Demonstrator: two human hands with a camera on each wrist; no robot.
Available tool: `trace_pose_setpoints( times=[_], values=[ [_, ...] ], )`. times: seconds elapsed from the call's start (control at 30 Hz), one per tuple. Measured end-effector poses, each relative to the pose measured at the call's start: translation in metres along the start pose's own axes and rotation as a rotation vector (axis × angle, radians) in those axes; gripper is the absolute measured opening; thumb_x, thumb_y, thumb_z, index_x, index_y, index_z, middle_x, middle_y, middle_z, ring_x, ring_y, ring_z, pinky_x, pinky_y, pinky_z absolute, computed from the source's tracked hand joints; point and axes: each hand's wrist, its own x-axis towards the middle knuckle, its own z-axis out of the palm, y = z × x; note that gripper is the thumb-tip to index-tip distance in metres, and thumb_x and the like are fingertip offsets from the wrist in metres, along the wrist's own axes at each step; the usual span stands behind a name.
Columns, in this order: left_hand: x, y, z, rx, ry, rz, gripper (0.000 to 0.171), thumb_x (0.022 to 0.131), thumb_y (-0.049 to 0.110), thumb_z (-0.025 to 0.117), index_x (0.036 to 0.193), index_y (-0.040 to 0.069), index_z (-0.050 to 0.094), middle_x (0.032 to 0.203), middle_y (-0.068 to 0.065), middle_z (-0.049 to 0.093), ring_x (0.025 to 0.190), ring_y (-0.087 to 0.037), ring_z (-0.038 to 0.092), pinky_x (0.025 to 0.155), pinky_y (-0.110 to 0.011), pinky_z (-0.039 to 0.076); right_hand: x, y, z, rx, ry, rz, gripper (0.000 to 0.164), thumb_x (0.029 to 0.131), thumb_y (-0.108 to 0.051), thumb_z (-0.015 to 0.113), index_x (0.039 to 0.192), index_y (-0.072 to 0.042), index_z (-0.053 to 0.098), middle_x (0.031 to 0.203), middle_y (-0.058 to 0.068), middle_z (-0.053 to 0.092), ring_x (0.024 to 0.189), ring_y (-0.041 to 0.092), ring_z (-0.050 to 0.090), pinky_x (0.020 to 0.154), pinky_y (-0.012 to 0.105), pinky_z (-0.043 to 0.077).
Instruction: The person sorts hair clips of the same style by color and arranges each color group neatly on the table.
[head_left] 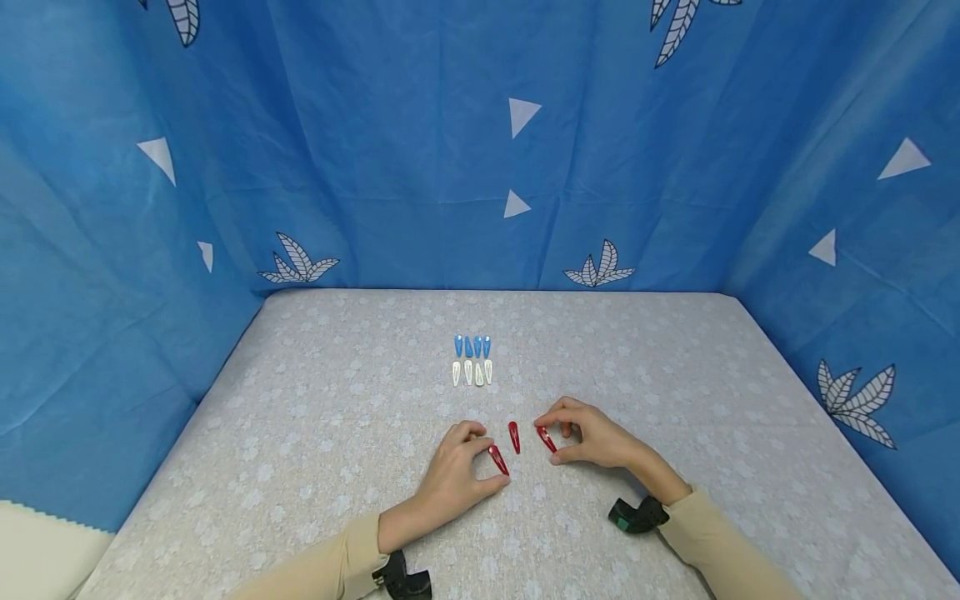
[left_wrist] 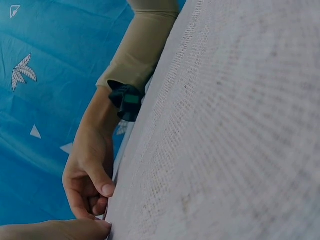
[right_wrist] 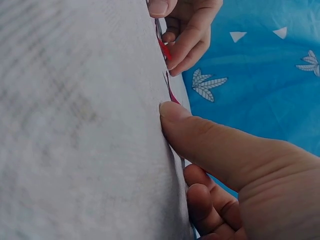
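Note:
Three red snap hair clips lie on the near middle of the table in the head view. My left hand [head_left: 454, 475] pinches the left red hair clip [head_left: 498, 460] at its two ends, between thumb and forefinger. At the right red hair clip [head_left: 547, 439], my right hand [head_left: 597, 438] does the same, thumb at the near end and forefinger at the far end. Between the hands lies the middle red hair clip [head_left: 513, 437], touched by neither. In the right wrist view, a red hair clip [right_wrist: 164, 49] shows by the left hand's fingers; the right thumb [right_wrist: 200, 132] rests low at the cloth.
Farther back, a row of several blue hair clips [head_left: 468, 347] lies above a row of several white hair clips [head_left: 468, 372]. A pale patterned cloth [head_left: 337, 400] covers the table. Blue curtains [head_left: 405, 167] enclose its back and sides. Each wrist wears a black camera mount [head_left: 637, 515].

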Motion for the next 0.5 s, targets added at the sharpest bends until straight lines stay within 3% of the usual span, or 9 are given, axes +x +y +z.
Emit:
trace_pose_setpoints(
  times=[0.27, 0.5],
  values=[
    [0.000, 0.000, 0.000, 0.024, 0.004, 0.015, 0.047, 0.068, 0.037, 0.088, 0.101, 0.005, 0.075, 0.108, -0.005, 0.061, 0.099, -0.019, 0.056, 0.085, -0.036, 0.052, 0.001, 0.002, 0.001, -0.006, 0.009, -0.007, 0.048, 0.076, -0.022, 0.083, 0.121, -0.011, 0.069, 0.100, 0.003, 0.059, 0.077, 0.014, 0.047, 0.067, 0.025, 0.044],
    [0.002, 0.000, 0.002, 0.061, 0.006, 0.026, 0.053, 0.067, 0.041, 0.088, 0.102, 0.004, 0.075, 0.106, -0.005, 0.061, 0.097, -0.018, 0.056, 0.085, -0.034, 0.052, 0.000, -0.013, 0.000, -0.018, 0.014, -0.003, 0.046, 0.076, -0.007, 0.082, 0.119, -0.001, 0.068, 0.100, 0.012, 0.059, 0.077, 0.027, 0.047, 0.066, 0.030, 0.044]
  ],
)
